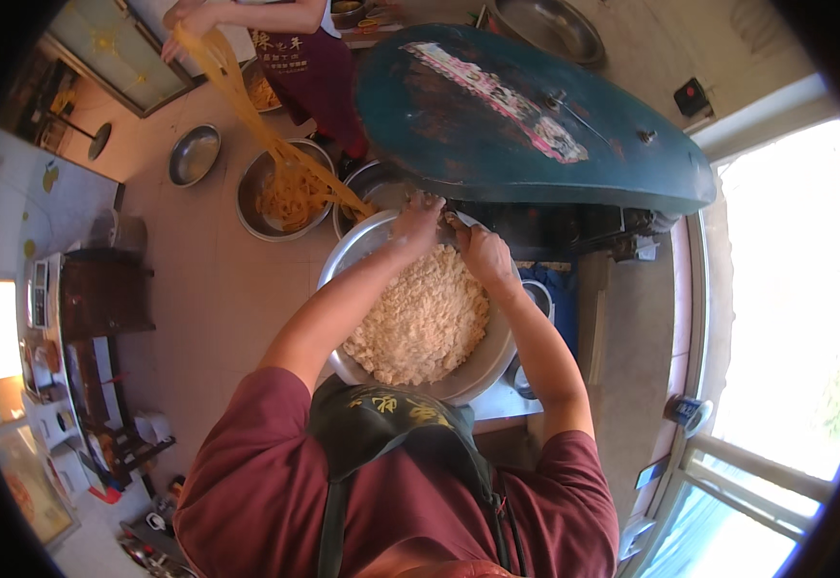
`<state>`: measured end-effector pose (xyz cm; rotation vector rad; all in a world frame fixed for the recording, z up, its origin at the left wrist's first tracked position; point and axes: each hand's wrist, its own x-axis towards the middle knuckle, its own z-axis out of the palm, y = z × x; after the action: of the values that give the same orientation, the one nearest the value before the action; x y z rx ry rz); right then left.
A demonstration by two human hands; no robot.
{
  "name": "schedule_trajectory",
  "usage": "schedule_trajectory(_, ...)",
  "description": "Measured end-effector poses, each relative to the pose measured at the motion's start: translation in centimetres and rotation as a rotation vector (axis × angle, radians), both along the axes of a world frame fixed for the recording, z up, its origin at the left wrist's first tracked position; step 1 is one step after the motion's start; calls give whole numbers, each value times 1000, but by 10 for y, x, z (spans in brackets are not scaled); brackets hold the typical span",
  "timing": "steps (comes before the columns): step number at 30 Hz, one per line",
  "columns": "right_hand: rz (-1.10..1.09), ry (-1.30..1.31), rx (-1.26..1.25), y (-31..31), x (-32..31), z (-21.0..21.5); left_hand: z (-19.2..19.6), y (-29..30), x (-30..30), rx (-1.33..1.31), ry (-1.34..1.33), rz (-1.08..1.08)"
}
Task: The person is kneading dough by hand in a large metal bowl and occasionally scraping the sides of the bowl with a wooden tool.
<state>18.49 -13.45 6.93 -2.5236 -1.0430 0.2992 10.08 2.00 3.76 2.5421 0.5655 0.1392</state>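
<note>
Basin: a wide silver metal basin (497,337) stands directly before the worker, below the overhang of the machine.
Contents: pale, crumbly dough (420,323) lies inside it, heaped in loose lumps, with some bare wall showing on the right.
Left hand: the left hand (418,223) is at the basin's far rim, its fingers stretched forward and only slightly parted; I cannot tell whether they grip anything.
Right hand: the right hand (485,255) is just beside it, above the far right part of the dough, fingers bent; their tips are unclear, and I cannot tell what, if anything, they hold.
Machine: a large dark green housing (536,116), paint worn, with a torn pink-and-white strip stuck on top.
Co-worker: a person in a maroon apron (309,72) holds up long yellow-orange strips (223,82), which trail down to a metal bowl (244,202) on the floor.
Floor, left: another metal bowl, smaller (195,156), sits near that one.
Worker's clothing: maroon shirt (247,462), dark apron (357,443).
</note>
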Motion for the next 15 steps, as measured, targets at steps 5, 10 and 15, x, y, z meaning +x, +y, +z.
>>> schedule_trajectory(5,91,91,108,-20,-22,24,-5,4,-29,-186,-232,40)
schedule_trajectory(10,113,79,51,8,-18,4,-16,12,-27,-164,-391,19)
schedule_trajectory(15,62,48,68,-6,-11,-10,31,-7,-63,-256,-456,-58)
